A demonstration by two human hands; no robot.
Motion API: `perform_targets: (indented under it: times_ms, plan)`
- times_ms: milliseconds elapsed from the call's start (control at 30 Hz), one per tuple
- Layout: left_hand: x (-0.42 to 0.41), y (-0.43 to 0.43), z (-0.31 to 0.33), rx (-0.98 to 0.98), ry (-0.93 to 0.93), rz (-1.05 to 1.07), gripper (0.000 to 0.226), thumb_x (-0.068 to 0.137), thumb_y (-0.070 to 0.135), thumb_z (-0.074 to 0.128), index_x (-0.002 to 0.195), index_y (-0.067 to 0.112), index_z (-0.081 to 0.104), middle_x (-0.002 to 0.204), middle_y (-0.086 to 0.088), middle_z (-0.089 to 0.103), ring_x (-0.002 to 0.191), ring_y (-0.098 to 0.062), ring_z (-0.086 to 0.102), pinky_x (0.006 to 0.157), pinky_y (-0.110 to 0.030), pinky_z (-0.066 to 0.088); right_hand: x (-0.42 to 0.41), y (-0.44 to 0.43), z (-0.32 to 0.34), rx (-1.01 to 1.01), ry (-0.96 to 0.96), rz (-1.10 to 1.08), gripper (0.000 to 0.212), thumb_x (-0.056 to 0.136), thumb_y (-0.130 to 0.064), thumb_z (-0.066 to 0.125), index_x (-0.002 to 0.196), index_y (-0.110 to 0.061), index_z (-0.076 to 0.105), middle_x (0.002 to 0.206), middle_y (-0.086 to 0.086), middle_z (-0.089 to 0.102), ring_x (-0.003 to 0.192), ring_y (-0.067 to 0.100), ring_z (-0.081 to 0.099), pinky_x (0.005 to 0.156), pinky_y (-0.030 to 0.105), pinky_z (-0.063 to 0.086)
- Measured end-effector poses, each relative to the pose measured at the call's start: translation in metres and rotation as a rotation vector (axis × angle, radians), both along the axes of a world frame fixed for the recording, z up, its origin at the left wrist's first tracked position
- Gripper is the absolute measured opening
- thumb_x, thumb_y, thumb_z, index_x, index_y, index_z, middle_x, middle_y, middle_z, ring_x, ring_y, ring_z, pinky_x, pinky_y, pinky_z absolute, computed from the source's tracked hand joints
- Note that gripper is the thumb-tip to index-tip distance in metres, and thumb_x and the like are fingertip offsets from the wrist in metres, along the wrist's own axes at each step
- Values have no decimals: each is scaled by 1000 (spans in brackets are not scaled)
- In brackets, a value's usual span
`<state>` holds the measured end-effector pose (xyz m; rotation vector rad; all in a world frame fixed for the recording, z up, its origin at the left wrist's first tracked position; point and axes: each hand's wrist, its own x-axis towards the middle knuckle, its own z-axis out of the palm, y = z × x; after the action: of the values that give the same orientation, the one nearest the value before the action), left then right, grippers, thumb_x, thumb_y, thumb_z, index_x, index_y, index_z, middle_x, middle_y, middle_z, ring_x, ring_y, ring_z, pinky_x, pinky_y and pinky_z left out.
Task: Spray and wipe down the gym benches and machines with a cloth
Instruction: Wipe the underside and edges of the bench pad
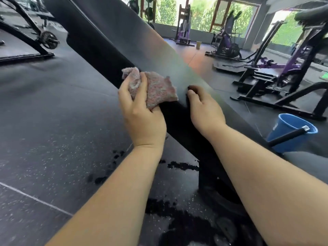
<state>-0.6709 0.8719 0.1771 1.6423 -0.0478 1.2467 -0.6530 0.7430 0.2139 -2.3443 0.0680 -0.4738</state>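
A long black padded bench (134, 41) slants from the upper left down to the lower right. My left hand (142, 114) grips a crumpled pinkish-grey cloth (152, 87) and holds it against the pad's left side. My right hand (204, 107) rests on the pad's edge just right of the cloth, its fingers curled over the edge. No spray bottle is in view.
A blue bucket (284, 128) with a black handle across its rim stands on the floor at the right. Wet dark patches (182, 166) mark the speckled rubber floor below the bench. Black and purple machines (266, 68) stand at the right and back, another frame (26, 41) at the upper left.
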Motion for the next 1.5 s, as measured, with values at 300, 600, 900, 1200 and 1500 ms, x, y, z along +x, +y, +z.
perform_targets:
  times_ms: [300, 600, 900, 1200, 1500]
  plan:
    - [-49, -62, -79, 170, 224, -292, 47, 87, 3, 48, 128, 22, 63, 139, 6, 43, 126, -23, 50, 103, -42, 46, -6, -33, -2, 202, 83, 266, 39, 102, -26, 43, 138, -38, 51, 147, -16, 45, 136, 1, 37, 115, 21, 24]
    - [-19, -63, -55, 226, 37, -108, 52, 90, -3, 39, 142, 3, 47, 155, -17, 30, 146, -31, 22, 120, -20, 13, -2, -56, -14, 725, 74, 210, 33, 96, -33, 48, 94, -20, 78, 108, -5, 74, 103, 12, 67, 99, 32, 47]
    - [-25, -67, -67, 316, 20, -48, 38, 87, 5, 49, 120, 10, 69, 130, -11, 56, 120, -31, 42, 106, -36, 41, 0, -57, -22, 797, -28, 129, 44, 97, -37, 45, 73, -19, 78, 101, 3, 75, 106, 20, 65, 101, 36, 45]
    - [-20, -69, -69, 314, 60, -68, 21, 76, -4, 73, 89, 12, 77, 102, -5, 67, 89, -20, 43, 72, -15, 30, -6, -57, -21, 845, -79, 44, 52, 98, -39, 45, 60, -18, 73, 85, -1, 75, 88, 11, 66, 74, 25, 43]
    - [-22, -42, -31, 149, 48, -76, 13, 84, 12, 63, 90, 9, 74, 105, -9, 61, 92, -26, 54, 72, -27, 44, -11, -57, -17, 906, -65, 31, 46, 100, -40, 41, 69, -14, 64, 92, 3, 75, 89, 9, 67, 77, 25, 40]
